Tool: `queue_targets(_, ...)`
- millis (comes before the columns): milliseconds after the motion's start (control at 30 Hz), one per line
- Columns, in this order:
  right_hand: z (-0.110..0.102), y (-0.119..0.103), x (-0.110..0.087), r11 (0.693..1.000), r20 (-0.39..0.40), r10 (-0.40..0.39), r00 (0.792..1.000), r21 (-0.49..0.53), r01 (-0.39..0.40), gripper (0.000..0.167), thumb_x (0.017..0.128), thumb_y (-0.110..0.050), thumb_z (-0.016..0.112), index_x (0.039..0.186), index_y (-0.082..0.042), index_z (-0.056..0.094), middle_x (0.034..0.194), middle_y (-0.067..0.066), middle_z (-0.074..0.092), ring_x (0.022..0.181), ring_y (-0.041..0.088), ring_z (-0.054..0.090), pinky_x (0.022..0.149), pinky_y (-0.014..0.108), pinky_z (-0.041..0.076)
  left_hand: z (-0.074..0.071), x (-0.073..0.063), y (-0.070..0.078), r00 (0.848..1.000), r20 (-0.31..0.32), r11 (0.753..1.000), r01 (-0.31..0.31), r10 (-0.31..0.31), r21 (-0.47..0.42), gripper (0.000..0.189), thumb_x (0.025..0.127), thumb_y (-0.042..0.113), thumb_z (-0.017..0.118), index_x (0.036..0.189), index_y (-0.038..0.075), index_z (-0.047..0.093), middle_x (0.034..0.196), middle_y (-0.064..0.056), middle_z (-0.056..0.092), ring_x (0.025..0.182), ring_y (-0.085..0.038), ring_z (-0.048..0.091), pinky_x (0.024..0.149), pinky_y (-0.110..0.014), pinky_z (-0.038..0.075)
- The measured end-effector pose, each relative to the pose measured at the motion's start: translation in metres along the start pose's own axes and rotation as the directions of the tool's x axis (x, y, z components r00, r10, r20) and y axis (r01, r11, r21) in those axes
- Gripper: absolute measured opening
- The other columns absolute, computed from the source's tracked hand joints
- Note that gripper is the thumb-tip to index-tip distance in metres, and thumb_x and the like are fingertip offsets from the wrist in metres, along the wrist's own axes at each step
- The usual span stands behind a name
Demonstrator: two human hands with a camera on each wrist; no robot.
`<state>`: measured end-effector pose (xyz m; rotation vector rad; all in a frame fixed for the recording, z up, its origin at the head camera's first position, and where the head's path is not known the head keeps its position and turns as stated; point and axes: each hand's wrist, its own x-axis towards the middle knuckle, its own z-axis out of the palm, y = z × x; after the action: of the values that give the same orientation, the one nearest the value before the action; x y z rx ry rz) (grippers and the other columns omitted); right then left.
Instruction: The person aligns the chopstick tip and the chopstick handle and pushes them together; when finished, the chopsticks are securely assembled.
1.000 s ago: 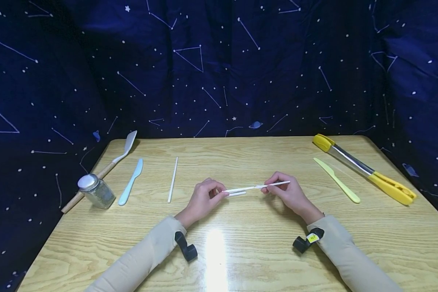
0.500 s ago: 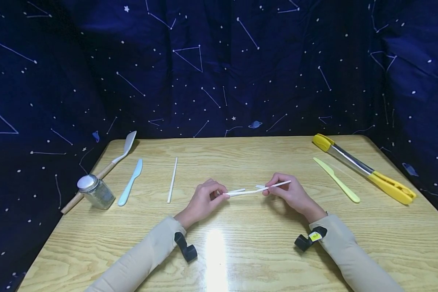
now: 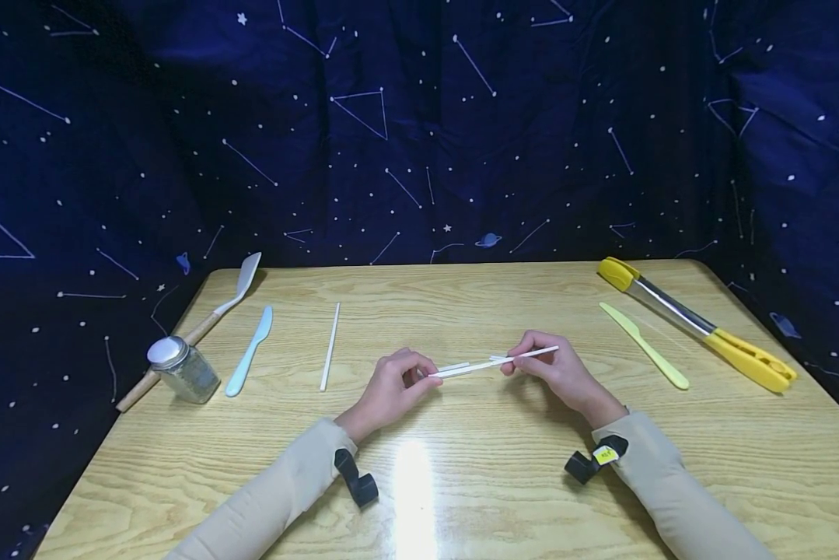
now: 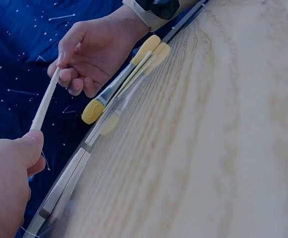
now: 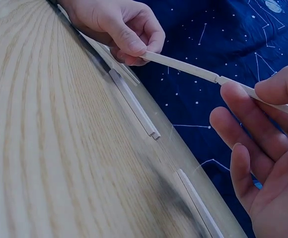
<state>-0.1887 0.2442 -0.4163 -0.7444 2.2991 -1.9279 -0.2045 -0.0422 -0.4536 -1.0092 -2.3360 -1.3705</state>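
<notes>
Two thin white pieces, like halves of a chopstick, meet end to end between my hands, with a notch-like seam showing in the right wrist view. The left piece (image 5: pixel 181 65) is pinched between the thumb and fingers of my left hand (image 3: pixel 394 385). My right hand (image 3: pixel 552 373) pinches the right piece (image 3: pixel 541 352) near the seam, its outer end sticking out past the thumb. Behind them on the table lie two more white pieces: a left one (image 5: pixel 134 104) and a right one (image 5: pixel 198 203), partly hidden in the head view.
Left on the wooden table (image 3: pixel 419 295) are a white stick (image 3: pixel 330 347), a light blue knife (image 3: pixel 251 350), a wood-handled turner (image 3: pixel 247 272) and a glass shaker (image 3: pixel 190 373). A yellow-green knife (image 3: pixel 646 346) and yellow tongs (image 3: pixel 699 323) lie at right.
The held pieces have shifted a little toward me and now form a straighter line. Half a second ago they bent at the seam. The things on the table have not moved.
</notes>
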Motion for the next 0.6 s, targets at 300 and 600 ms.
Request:
queue_targets(300, -0.0005, 0.003, -0.0007, 1.0, -0.007, 0.001, 1.0, 0.009, -0.001, 0.01, 0.093, 0.003, 0.054, 0.092, 0.013, 0.056, 0.082, -0.005, 0.072, 0.083, 0.007, 0.066, 0.081, 0.021, 0.047, 0.0017, -0.0005, -0.0005, 1.0, 0.003, 1.0, 0.003, -0.003, -0.01, 0.009, 0.082, 0.014, 0.076, 0.085, 0.008, 0.07, 0.07, 0.001, 0.058, 0.061, -0.003, 0.045, 0.054, -0.018, 0.042)
queue_targets(600, 0.0013, -0.0018, -0.0007, 0.999, 0.002, 0.028, 1.0, -0.04, -0.027, 0.014, 0.096, -0.002, 0.054, 0.095, 0.011, 0.058, 0.084, -0.005, 0.072, 0.086, 0.009, 0.066, 0.082, 0.022, 0.047, 0.0018, -0.0007, -0.0009, 0.999, -0.031, 0.999, -0.015, 0.014, -0.039, 0.01, 0.078, 0.013, 0.079, 0.082, 0.008, 0.071, 0.067, 0.001, 0.056, 0.06, -0.003, 0.043, 0.052, -0.017, 0.038)
